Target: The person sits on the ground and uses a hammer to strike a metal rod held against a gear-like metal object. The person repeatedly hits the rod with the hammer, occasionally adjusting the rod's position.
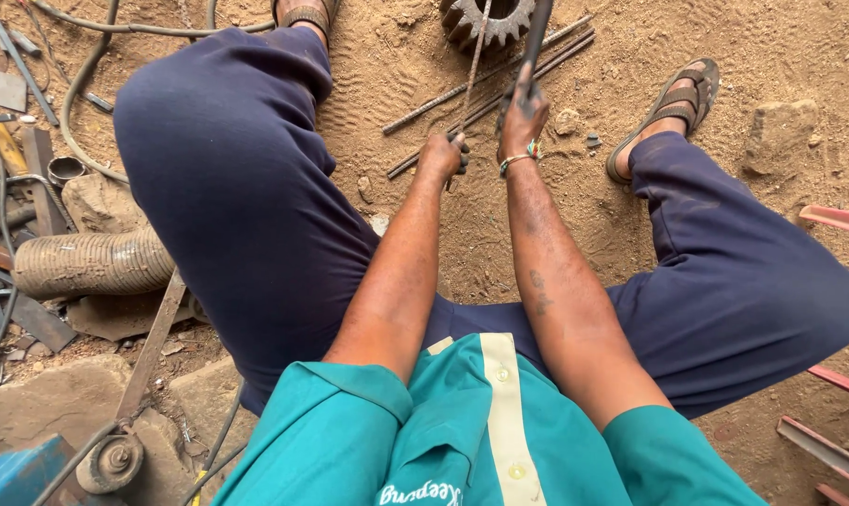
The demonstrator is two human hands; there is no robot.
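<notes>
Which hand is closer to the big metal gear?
Right. The right hand grips a dark rod just below the gear; the left hand holds a thin rod lower down.

Colours on the sandy ground

The trousers [246, 187] are dark blue, and the shirt [481, 440] is green-blue with a pale yellow strip. The sand [771, 56] is light brown. The sandal [679, 98] is brown, the ribbed hose [92, 262] tan, the rods [499, 80] rusty grey, and the gear wheel [485, 21] dark grey.

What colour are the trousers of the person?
Dark navy blue trousers, seen clearly in the head view.
</notes>
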